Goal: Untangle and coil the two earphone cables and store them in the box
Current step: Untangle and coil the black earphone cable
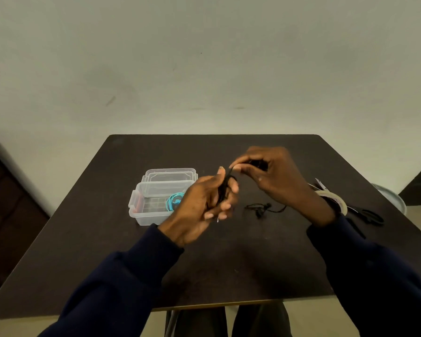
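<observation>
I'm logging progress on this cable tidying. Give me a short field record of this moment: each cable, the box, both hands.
blue cable: coiled, inside the box
black cable: partly bundled in the left hand; earbud end lies on the table
box state: open, lid behind it
left hand: grips the black bundle
right hand: pinches the strand above it
nearby: tape roll, scissors

box [143, 216] x1 | lid [170, 175] x1 | blue cable [173, 201] x1 | blk cable [263, 208] x1 | tape [336, 198] x1 | scissors [372, 216] x1
</observation>
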{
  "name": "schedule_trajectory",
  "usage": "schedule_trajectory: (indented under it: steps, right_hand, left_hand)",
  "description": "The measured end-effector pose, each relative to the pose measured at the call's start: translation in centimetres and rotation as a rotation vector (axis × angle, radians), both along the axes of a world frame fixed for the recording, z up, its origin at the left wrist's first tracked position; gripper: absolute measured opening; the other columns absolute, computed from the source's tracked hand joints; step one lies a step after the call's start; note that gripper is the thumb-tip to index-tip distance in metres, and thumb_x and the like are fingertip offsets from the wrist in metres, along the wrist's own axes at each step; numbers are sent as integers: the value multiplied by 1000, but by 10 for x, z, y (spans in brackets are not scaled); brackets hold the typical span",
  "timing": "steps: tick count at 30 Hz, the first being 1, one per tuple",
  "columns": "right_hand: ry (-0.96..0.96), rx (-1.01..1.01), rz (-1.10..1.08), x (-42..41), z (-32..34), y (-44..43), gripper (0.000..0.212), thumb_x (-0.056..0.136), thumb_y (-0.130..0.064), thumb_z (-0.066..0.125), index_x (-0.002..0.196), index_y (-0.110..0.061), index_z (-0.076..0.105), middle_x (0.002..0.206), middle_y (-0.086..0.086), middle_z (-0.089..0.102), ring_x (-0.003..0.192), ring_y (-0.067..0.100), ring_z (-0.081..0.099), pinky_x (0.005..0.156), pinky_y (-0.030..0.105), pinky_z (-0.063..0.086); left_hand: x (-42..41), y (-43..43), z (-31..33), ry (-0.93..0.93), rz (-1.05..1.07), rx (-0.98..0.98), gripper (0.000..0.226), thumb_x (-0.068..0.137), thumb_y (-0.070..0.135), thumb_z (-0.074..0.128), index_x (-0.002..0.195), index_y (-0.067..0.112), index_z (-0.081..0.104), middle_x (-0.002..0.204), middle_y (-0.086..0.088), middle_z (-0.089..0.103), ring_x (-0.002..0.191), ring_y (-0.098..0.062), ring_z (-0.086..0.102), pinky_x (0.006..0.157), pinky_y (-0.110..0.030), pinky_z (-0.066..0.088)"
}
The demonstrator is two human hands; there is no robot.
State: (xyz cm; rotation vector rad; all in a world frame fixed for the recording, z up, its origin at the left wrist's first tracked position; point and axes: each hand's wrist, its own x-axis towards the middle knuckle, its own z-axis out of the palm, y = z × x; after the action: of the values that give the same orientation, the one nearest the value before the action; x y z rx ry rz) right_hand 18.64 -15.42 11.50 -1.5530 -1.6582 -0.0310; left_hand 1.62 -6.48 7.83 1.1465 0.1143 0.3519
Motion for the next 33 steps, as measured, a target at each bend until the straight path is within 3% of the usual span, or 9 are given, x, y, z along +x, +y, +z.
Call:
schedule_trajectory:
  steps: [2,5,8,11,15,20,26,31,33]
  right_hand:
    - [143,-18,-25,1,-11,4,14,95,-20,68,97,-11,79,79,0,75,70,20,70,64,41,56]
    - [299,-117,-5,-8,-31,4,16,98,-14,63,97,-10,79,69,3,72,52,12,57,50,29,45]
    - [364,-236,86,-30,-45,-4,21,102,-15,57,108,-8,76,69,7,72,45,9,51,48,23,41]
    - [318,-316,107,-45,-43,-13,24,104,-18,54,119,-9,70,74,8,73,46,10,55,50,28,47]
    - [-93,-383,77,-48,-30,-23,16,101,-22,58,100,-11,70,77,-5,71,65,7,67,62,23,51]
    - [-307,-215,23,-35,0,-27,14,90,-11,73,101,-18,74,83,-10,75,70,1,65,65,15,48]
    - [-377,53,-15,-3,13,-7,9,82,-8,81,89,-10,78,83,-4,74,74,1,60,69,13,45]
    - [205,2,-12,3,-15,-1,13,93,-14,69,100,-9,78,78,-1,73,71,8,68,66,24,53]
    - [385,-34,0,-10,-35,-3,16,96,-14,65,99,-7,78,69,-3,70,58,6,58,55,22,46]
  left_hand:
    - [-6,2,9,-128,-122,-300,48,111,29,28,80,9,59,59,-2,45,34,-4,38,46,-19,39]
    - [-8,8,19,-365,-113,-516,40,109,17,27,84,8,56,72,-6,57,67,-23,68,73,-33,61]
    - [-1,15,21,-456,53,-404,38,107,16,30,90,6,62,103,-16,72,112,-36,68,105,-46,51]
    - [11,21,12,-395,216,-52,32,105,17,35,106,-5,58,128,-25,65,129,-40,57,116,-48,38]
    - [15,20,-7,-158,436,496,34,108,10,37,111,-12,63,120,-20,71,112,-31,70,102,-45,53]
    - [13,14,-23,46,434,648,45,110,28,35,91,7,71,83,-11,75,66,-30,70,61,-39,57]
    - [7,-4,-9,136,145,319,74,106,53,18,80,6,69,55,-9,55,37,-11,33,43,-24,32]
    - [-5,2,8,-169,-222,-303,52,111,38,24,74,12,50,60,0,46,37,-5,19,44,-19,27]
    - [-8,5,16,-272,-245,-437,53,112,33,21,73,12,50,68,-2,54,41,-7,32,52,-19,40]
